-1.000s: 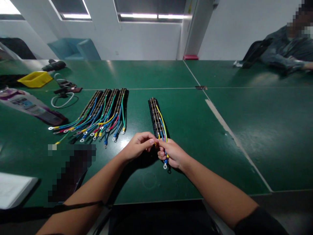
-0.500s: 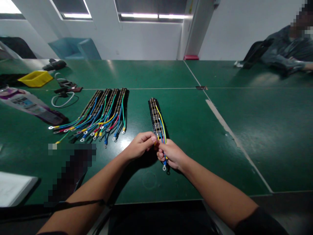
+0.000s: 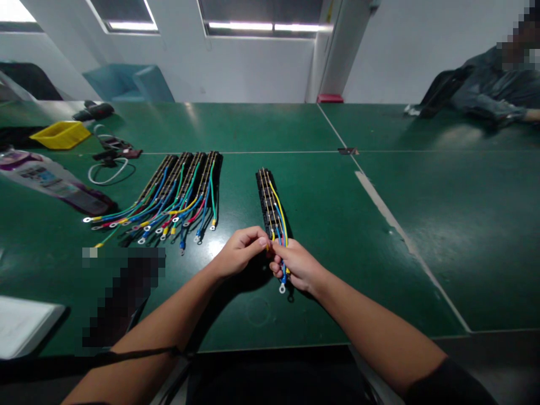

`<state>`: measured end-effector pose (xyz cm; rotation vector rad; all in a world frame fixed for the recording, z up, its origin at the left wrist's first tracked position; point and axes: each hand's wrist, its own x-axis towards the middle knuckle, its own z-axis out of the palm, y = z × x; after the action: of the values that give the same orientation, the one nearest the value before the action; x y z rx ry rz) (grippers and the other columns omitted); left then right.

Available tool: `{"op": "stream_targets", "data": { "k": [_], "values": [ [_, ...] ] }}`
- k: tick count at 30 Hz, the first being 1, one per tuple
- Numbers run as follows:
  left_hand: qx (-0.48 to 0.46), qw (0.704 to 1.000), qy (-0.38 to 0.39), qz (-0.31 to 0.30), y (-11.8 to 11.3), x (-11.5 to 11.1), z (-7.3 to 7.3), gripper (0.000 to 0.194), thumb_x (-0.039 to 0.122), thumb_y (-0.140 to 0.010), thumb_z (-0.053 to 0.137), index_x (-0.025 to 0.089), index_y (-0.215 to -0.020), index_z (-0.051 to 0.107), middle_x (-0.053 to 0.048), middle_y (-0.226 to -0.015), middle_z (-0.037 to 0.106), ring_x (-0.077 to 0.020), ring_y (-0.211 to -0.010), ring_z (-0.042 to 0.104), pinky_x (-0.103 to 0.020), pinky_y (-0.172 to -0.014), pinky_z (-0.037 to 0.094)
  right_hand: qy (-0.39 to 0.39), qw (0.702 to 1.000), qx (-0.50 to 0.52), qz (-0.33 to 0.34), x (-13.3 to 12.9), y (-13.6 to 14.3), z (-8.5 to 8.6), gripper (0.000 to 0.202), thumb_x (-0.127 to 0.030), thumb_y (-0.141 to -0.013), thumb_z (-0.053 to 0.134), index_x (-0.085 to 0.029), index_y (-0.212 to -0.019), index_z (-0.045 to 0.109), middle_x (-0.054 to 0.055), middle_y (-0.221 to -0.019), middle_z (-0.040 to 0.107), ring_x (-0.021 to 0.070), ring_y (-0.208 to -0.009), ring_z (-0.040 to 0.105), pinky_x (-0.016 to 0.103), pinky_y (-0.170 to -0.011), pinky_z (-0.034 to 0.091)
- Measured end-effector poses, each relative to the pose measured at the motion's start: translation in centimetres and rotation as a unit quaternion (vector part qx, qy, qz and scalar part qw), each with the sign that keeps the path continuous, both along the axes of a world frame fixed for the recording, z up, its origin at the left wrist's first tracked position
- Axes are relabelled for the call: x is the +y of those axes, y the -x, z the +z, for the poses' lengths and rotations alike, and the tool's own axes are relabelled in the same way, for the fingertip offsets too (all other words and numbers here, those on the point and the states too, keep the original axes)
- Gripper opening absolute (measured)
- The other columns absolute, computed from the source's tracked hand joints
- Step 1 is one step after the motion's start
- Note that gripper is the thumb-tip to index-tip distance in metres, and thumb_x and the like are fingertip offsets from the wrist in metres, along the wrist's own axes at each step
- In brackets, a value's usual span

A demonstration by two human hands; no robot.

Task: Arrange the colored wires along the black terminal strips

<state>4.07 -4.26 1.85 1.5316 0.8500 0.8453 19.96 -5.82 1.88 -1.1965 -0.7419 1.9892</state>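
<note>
In front of me on the table lies a black terminal strip [image 3: 267,199] with brass-coloured rails and yellow, blue and red wires along its right side. My right hand [image 3: 297,264] is closed around the wires [image 3: 280,222] just below the strip's near end. Out under its fingers poke a blue-sleeved ring terminal [image 3: 282,287] and a yellow sleeve. My left hand [image 3: 247,247] meets it at that near end, thumb and forefinger pinched on what looks like a short yellow wire [image 3: 273,235]. The fingers partly cover the wire ends.
Several similar wired strips [image 3: 189,174] lie side by side to the left, ring terminals fanned toward me. Farther left are a purple-labelled bottle [image 3: 50,180], a yellow bin [image 3: 62,135], a white cable [image 3: 110,177] and a white object [image 3: 27,323]. Another person [image 3: 489,87] sits across at right.
Almost nothing differs. Both hands keep their grip, and the ring terminal under my right hand has shifted very slightly to the left.
</note>
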Motion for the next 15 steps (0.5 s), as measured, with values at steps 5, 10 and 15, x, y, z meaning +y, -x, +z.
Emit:
{"op": "stream_targets", "data": {
  "k": [5, 10, 15],
  "values": [
    [-0.007, 1.0, 0.02, -0.015, -0.6, 0.0, -0.1, 0.032, 0.04, -0.089, 0.053, 0.012, -0.076, 0.053, -0.002, -0.073, 0.059, -0.0107, -0.068, 0.054, -0.021, -0.065, 0.041, -0.029, 0.999, -0.013, 0.004, 0.0, 0.2, -0.3, 0.031, -0.035, -0.075, 0.07, -0.017, -0.069, 0.046, -0.009, -0.045, 0.042, 0.0058, -0.035, 0.044, 0.016, -0.033, 0.035],
    [-0.07, 0.992, 0.084, -0.064, -0.6, -0.2, 0.2, 0.028, 0.041, -0.091, 0.048, 0.015, -0.082, 0.049, -0.003, -0.072, 0.063, -0.0129, -0.063, 0.06, -0.025, -0.062, 0.045, -0.007, 1.0, -0.02, -0.004, 0.0, 0.2, -0.3, 0.022, -0.03, -0.081, 0.064, -0.016, -0.073, 0.049, -0.007, -0.047, 0.046, 0.0074, -0.04, 0.051, 0.017, -0.038, 0.042],
    [-0.027, 0.999, 0.033, -0.014, 0.4, -0.3, 0.6, 0.029, 0.039, -0.086, 0.057, 0.011, -0.079, 0.056, -0.002, -0.073, 0.062, -0.0105, -0.067, 0.056, -0.022, -0.065, 0.044, -0.002, 1.0, -0.005, 0.004, 0.1, 0.0, -0.2, 0.019, -0.028, -0.084, 0.06, -0.015, -0.073, 0.052, -0.005, -0.048, 0.048, 0.0064, -0.038, 0.048, 0.018, -0.038, 0.04]
  ]
}}
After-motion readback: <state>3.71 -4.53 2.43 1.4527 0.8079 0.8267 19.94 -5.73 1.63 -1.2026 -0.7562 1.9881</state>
